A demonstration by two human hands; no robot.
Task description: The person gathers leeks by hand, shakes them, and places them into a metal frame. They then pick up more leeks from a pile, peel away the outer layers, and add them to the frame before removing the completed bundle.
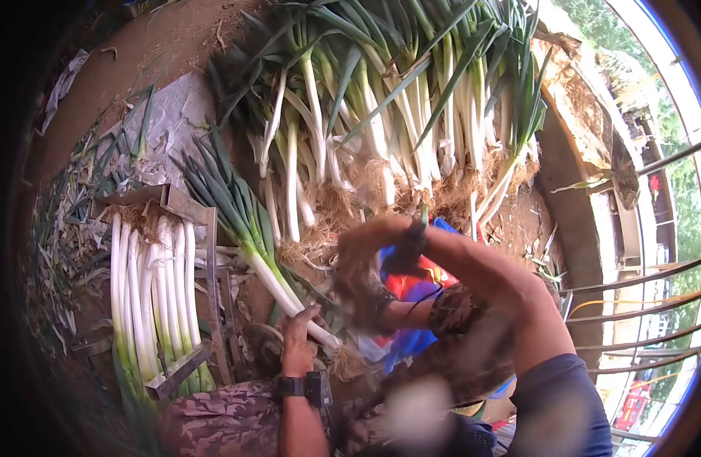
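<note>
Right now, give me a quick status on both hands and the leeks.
Left hand gripping a leek near its white end. Right hand blurred, grip unclear. Trimmed leeks lie in wooden frame; big leek pile beyond.

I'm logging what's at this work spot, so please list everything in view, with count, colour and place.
leek pile: many, white stalks with green leaves and brown roots, top centre on the ground
held leek: one or a few, white and green, centre left, lying slantwise
wooden frame: one, grey-brown, left
trimmed leeks: about seven, white, lying side by side in the frame
leaf scraps: many, pale green, far left on the ground
blue and red cloth: one, centre, behind the arms
railing: several bars, grey, right edge
wristwatch: one, black, on the left wrist
left hand: grips the held leek near its root end
right hand: blurred, raised above that root end; what it holds cannot be told
</note>
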